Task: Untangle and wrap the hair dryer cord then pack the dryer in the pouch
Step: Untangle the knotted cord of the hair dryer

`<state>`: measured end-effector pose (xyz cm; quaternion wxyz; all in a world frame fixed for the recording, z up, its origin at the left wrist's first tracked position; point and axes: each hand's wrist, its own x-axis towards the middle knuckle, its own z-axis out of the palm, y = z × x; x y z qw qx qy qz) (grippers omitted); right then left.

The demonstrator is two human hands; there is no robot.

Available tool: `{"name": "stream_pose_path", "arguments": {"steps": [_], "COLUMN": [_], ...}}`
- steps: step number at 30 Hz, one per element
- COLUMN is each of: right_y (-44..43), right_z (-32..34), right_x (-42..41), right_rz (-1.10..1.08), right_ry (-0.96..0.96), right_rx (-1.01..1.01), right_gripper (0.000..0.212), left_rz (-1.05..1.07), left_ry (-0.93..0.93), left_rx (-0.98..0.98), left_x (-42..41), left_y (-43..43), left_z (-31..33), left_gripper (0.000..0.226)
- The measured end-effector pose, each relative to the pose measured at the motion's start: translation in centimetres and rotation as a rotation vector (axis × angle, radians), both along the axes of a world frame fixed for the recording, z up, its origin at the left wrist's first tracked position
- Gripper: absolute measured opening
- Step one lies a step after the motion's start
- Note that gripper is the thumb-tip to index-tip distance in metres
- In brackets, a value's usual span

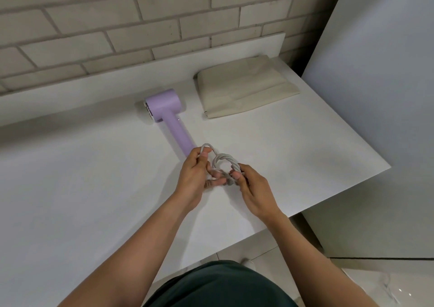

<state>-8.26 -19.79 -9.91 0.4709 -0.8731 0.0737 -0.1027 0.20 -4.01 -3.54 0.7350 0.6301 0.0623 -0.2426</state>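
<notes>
Head view, bottom centre: dark green garment (pixel 218 285), two bare forearms running up toward mid-frame. Pale tiled floor (pixel 366 283) at lower right, below table edge.

Mid-frame, just right of centre: left hand (pixel 195 177) and right hand (pixel 254 191) close together above white table (pixel 82 189), both closed on grey-white cord (pixel 224 162). Left thumb and fingers pinching a small loop at top of cord bundle; lower fingers curled, tips near bundle's bottom. Right thumb and fingertips gripping right side of coiled loops. Cord gathered into a few twisted loops between the hands; a darker grey bit at bundle's lower edge, possibly a strap or plug, too small to tell.

Just above left hand: lilac hair dryer (pixel 170 116) lying flat on table, handle pointing down-right toward hands, end of handle hidden behind left hand, head toward upper left with grille facing left.

Upper right of dryer, apart from it: beige pouch (pixel 244 86) lying flat and folded on table, near back edge.

Top of frame: white brick wall (pixel 117 25). Right side: plain white panel (pixel 375 95).
</notes>
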Motion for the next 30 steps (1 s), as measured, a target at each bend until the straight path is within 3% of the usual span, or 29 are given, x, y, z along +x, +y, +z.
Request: {"name": "stream_pose_path", "arguments": {"steps": [5,9,12,16,21,27,30], "right_y": [0.1,-0.4,-0.5,-0.6,-0.8,-0.3,-0.1], "right_z": [0.0,-0.2,0.0,-0.7,-1.3,0.1,1.2], "right_x": [-0.1,-0.1,-0.2,-0.1,0.3,-0.7,-1.0], "right_rz": [-0.044,-0.245,-0.257,-0.254,-0.266,-0.233,-0.122], "right_ry": [-0.083,-0.075,-0.113,-0.123,-0.072,-0.036,-0.020], "right_rx": [-0.123,-0.005,0.038,0.015,-0.064,-0.430,-0.389], "right_gripper": [0.031,0.032,0.036,0.033,0.036,0.059,0.060], "left_rz": [-0.014,-0.089,-0.133,-0.160,-0.306,-0.354,-0.377], "left_ry": [-0.067,-0.259,-0.387,-0.427,-0.303,-0.162,-0.154], "left_rx": [0.179,0.354,0.468,0.531,0.494,0.322,0.218], "left_x": [2.3,4.2,5.4,5.9,5.1,4.7,4.8], "left_y": [1.5,3.7,4.9,5.0,5.4,5.9,6.1], "left_z": [1.1,2.9,3.6,4.2,4.7,4.4,4.5], "left_gripper": [0.022,0.015,0.007,0.007,0.006,0.016,0.028]}}
